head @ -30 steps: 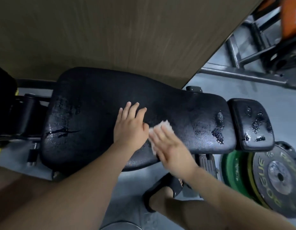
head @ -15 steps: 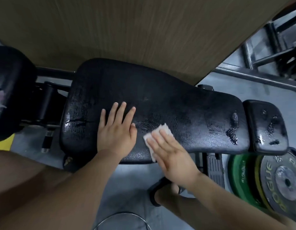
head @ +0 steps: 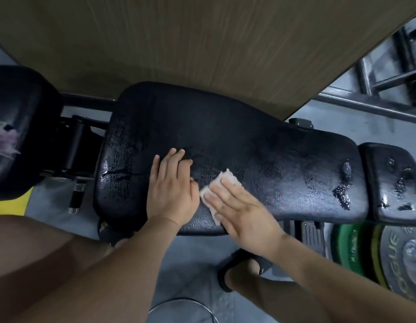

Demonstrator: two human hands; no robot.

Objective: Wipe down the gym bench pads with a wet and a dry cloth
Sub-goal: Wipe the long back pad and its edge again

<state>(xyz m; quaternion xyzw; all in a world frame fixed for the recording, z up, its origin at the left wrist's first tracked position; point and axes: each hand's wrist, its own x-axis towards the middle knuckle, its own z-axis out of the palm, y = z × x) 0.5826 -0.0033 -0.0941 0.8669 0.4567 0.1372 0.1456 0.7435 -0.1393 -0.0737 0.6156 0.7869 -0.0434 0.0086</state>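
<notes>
A long black bench pad (head: 260, 145) lies across the view, wet and shiny along its near edge. A small pale cloth (head: 222, 183) lies on the pad near its front edge. My right hand (head: 244, 213) presses flat on the cloth with straight fingers. My left hand (head: 172, 190) rests flat on the pad just left of the cloth, holding nothing. A smaller black pad (head: 393, 180) with wet patches sits at the right end. Another black pad (head: 18, 127) at the far left carries a crumpled pinkish cloth (head: 4, 138).
A wooden panel (head: 179, 43) stands behind the bench. Green and black weight plates (head: 377, 259) lean at the lower right. A metal rack frame (head: 377, 94) is at the upper right. My sandalled foot (head: 239, 269) stands on the grey floor below the bench.
The view has shifted left, bringing the far-left pad and its cloth into sight. Both hands have slid left along the long pad, the right one keeping the cloth under it.
</notes>
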